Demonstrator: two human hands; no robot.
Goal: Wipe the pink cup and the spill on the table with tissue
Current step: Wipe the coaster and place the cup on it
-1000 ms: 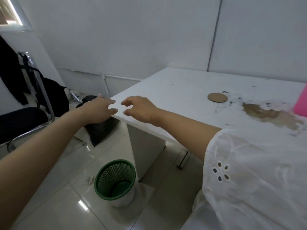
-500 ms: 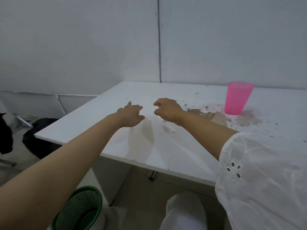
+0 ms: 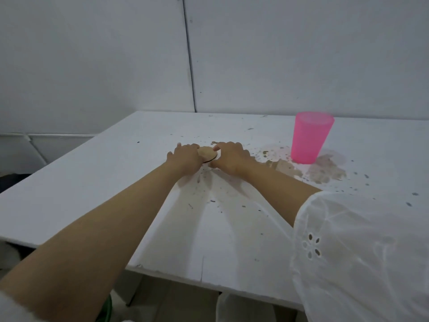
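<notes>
The pink cup (image 3: 310, 138) stands upright on the white table (image 3: 92, 182), at the back right. A brown spill (image 3: 325, 171) spreads round its base and toward me. Dark specks are scattered across the middle of the table. A round brown coaster (image 3: 206, 152) lies left of the cup, its near edge slightly raised. My left hand (image 3: 185, 159) grips its left edge with curled fingers. My right hand (image 3: 229, 159) pinches its right edge between thumb and fingers. Both hands are well left of the cup.
White wall panels stand right behind the table. The table's front edge (image 3: 209, 282) runs close to my body, with my white sleeve (image 3: 359, 252) over its right part. A sliver of a green bin (image 3: 104, 309) shows below the edge, on the floor.
My view has swung right, from the table's left end to the cup and spill. Both hands have moved forward over the table and closed on the brown coaster.
</notes>
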